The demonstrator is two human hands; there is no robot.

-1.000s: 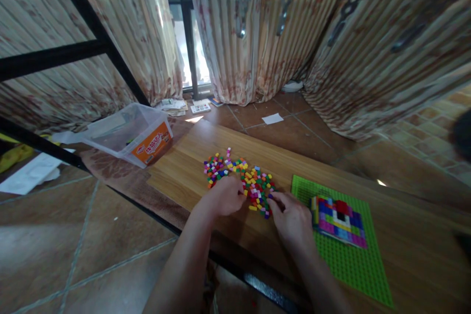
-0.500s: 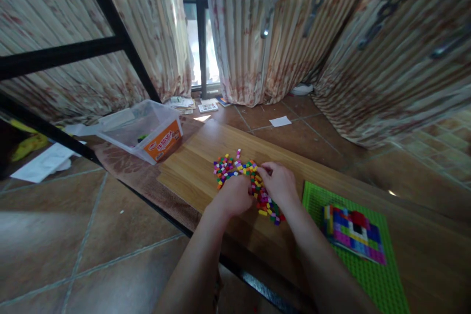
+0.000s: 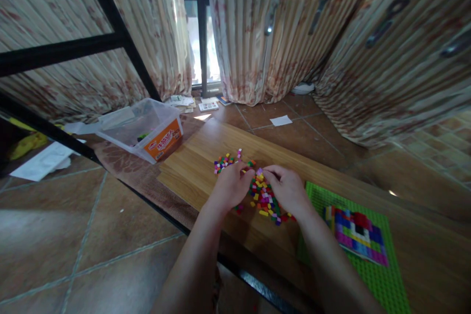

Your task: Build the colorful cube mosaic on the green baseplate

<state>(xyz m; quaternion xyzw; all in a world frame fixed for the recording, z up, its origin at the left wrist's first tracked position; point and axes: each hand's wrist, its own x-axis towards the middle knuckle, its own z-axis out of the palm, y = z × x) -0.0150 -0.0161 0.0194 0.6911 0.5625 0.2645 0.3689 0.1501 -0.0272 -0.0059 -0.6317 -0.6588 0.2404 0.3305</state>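
Small coloured toy bricks (image 3: pixel 265 200) lie in a loose heap on the wooden tabletop (image 3: pixel 198 157). Over the heap's left part is my left hand (image 3: pixel 232 185), thumb and fingers closed together; whatever is between them is too small to make out. From the right reaches my right hand (image 3: pixel 289 190), its thumb and forefinger pinched at a light purple brick (image 3: pixel 259 171). The two sets of fingertips are close together but apart. To the right, a green baseplate (image 3: pixel 390 255) carries a flat multicoloured brick build (image 3: pixel 362 238) with a red piece on top.
A clear plastic box (image 3: pixel 125 137) with an orange label stands beyond the table's left end. Black metal bars (image 3: pixel 121 34) cross the left and top. Metal clips (image 3: pixel 324 2) hang above. Papers (image 3: pixel 281 120) lie on the tiled floor before striped curtains.
The view has swung left, so things sit further right. My right hand went from the heap's near right edge to its far side, then slightly back. My left hand shifted up over the heap.
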